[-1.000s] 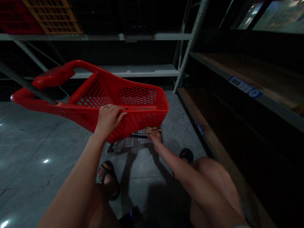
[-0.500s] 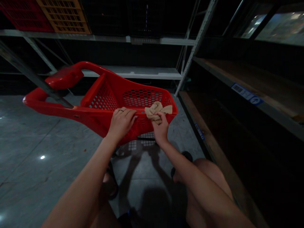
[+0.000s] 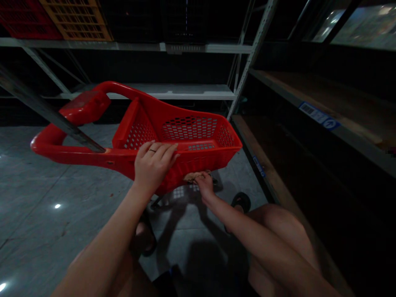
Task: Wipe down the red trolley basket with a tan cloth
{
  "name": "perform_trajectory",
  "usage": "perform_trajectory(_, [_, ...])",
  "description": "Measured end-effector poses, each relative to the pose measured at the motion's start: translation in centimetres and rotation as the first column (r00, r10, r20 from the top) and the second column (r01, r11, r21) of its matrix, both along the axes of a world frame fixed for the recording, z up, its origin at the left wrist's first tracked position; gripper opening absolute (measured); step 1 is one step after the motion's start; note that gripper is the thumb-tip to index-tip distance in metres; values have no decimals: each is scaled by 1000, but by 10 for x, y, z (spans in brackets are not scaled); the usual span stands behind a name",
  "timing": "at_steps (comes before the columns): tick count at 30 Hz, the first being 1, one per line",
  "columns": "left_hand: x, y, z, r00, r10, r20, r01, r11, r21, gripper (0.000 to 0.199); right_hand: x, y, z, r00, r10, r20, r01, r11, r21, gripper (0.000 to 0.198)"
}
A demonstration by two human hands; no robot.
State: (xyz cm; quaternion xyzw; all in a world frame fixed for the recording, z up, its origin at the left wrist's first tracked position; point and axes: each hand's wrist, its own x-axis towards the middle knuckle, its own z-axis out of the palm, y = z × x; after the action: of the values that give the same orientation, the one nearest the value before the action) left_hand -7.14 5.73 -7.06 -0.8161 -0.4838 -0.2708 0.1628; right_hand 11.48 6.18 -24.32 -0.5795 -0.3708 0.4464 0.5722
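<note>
A red plastic shopping cart [image 3: 198, 159] with perforated basket walls stands across in front of me, its handle to the left. My left hand [image 3: 154, 163], a ring on one finger, is closed over the near top rim of the basket. Lower down on the near outer side, my right hand [image 3: 204, 184] grips a crumpled beige cloth [image 3: 193, 176] against the lower part of the basket wall. Part of the cloth is hidden by the fingers.
A grey metal pole [image 3: 71, 130] slants across the cart's handle. Behind stands a white metal rack [image 3: 185, 91] with a yellow crate [image 3: 77, 18] and a red crate [image 3: 26, 18]. Dark shelving [image 3: 365, 144] with blue labels runs along the right. My feet are on the grey tiled floor [image 3: 37, 198].
My right hand has moved the cloth from the top rim down the outer side of the basket. The left hand stays on the rim, while the cart's front end has shifted slightly right in view.
</note>
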Motion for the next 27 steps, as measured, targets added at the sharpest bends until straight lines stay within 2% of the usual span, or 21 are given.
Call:
perform_trajectory(2, [-10, -5, 4, 997, 75, 20, -75, 996, 43, 28, 5, 4, 26, 999, -41, -33, 42, 999, 25, 19])
perform_trajectory(4, [-17, -8, 6, 993, 120, 10, -121, 990, 67, 26, 13, 8, 57, 994, -104, -29, 107, 989, 106, 23])
perform_trajectory(6, [-21, -9, 5, 990, 141, -8, -140, 987, 81, 24, 24, 11, 84, 982, -189, 5, 183, 957, 225, 25])
perform_trajectory(8, [-22, -8, 4, 989, 142, -28, -139, 986, 96, 24, 34, 14, 100, 963, -265, 45, 236, 915, 326, 27])
perform_trajectory(10, [-22, -6, 2, 989, 138, -49, -132, 985, 110, 23, 42, 16, 100, 949, -299, 96, 240, 887, 394, 29])
perform_trajectory(12, [-23, -4, 0, 990, 132, -55, -125, 985, 117, 22, 45, 16, 83, 951, -282, 128, 208, 888, 410, 32])
perform_trajectory(14, [-24, -1, -1, 991, 125, -48, -119, 987, 109, 23, 47, 14, 55, 968, -237, 83, 203, 933, 298, 30])
perform_trajectory(16, [-25, 0, -2, 992, 115, -43, -110, 989, 100, 24, 48, 12, 24, 978, -207, -5, 206, 973, 99, 23])
perform_trajectory(18, [-25, 1, -2, 993, 109, -41, -105, 990, 97, 25, 48, 11, -1, 977, -204, -66, 200, 978, -57, 16])
perform_trajectory(20, [-26, 1, -2, 993, 111, -35, -108, 990, 95, 25, 48, 12, -12, 971, -222, -84, 213, 971, -106, 14])
perform_trajectory(23, [-27, 2, -1, 996, 91, -23, -89, 992, 85, 27, 47, 15, 1, 963, -245, -113, 231, 965, -123, 15])
perform_trajectory(25, [-27, 3, -1, 998, 68, -13, -67, 995, 70, 29, 47, 15, 28, 964, -234, -123, 228, 972, -61, 18])
perform_trajectory(27, [-25, 5, -2, 998, 60, 2, -60, 997, 54, 31, 48, 14, 63, 972, -225, -74, 231, 970, 80, 23])
